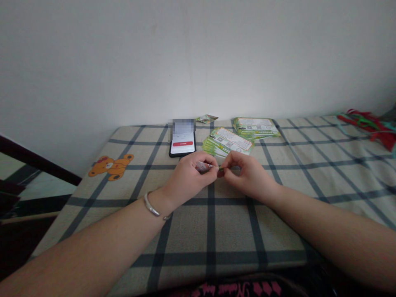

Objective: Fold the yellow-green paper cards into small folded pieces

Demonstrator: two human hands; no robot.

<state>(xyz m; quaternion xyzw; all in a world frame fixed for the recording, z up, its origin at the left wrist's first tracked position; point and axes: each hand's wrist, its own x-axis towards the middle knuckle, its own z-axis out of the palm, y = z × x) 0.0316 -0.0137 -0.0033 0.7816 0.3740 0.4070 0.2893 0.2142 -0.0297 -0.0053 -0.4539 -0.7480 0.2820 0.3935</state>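
Two bare hands are together just above the checked cloth, their fingertips almost meeting. The left hand (187, 175) pinches a small printed slip (204, 167) between finger and thumb, while the right hand (248, 175) closes on a dark red tab (220, 173) right beside it; whether slip and tab are joined is too small to tell. A silver bangle (152, 205) circles the left wrist. Directly ahead of the left hand lies a smartphone (182, 144), its screen lit and partly blurred, and ahead of the right hand sits a fanned stack of green printed cards (227, 142), with a second stack (255, 127) farther on. A small green packet (206, 119) lies beyond the phone, and a tangle of red and green ribbon (368, 123) lies well off to the right. The checked cloth (210, 231) spreads beneath everything. The tiny pinched pieces look like the weak spot: a slipping grip could drop them or tear the slip, and a careless elbow or wrist movement might disturb the loosely fanned cards, scattering them or knocking them against the phone.
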